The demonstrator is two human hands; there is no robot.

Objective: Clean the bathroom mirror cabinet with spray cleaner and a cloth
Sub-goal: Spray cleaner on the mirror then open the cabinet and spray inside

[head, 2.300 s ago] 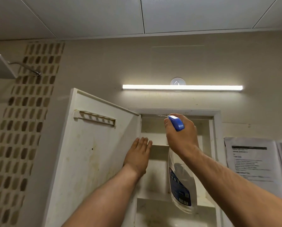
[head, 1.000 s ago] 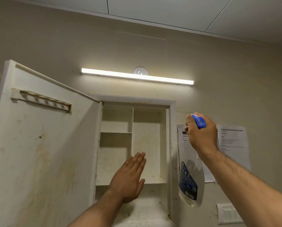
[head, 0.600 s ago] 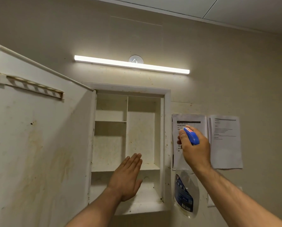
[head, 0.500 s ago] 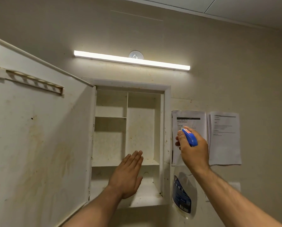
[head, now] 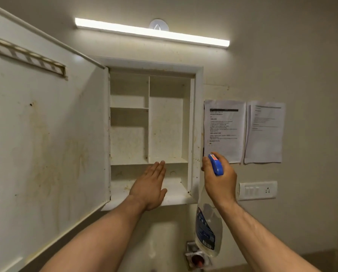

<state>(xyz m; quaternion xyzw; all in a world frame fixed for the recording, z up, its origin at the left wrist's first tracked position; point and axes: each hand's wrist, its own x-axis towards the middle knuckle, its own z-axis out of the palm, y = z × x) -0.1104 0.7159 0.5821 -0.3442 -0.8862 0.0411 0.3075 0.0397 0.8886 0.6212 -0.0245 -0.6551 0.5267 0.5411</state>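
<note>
cabinet [head: 197,118] white, yellow-stained | spray bottle [head: 209,230] clear, blue head

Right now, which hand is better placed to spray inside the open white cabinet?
Right. The right hand grips the clear spray bottle with the blue trigger head, beside the open white cabinet; the left hand is flat, empty.

Finding: no text is legible. Two printed sheets hang on the wall just right of the cabinet [head: 197,114]. The nearer sheet [head: 224,130] carries a dark header bar and several lines of print with bold headings. The farther sheet [head: 264,132] has fewer, fainter lines. All print is too small to read. The spray bottle [head: 213,216], below the cabinet's right corner, bears a blue label [head: 203,232], wording blurred. A small red sticker [head: 213,157] on its blue head shows no readable marking.
</note>
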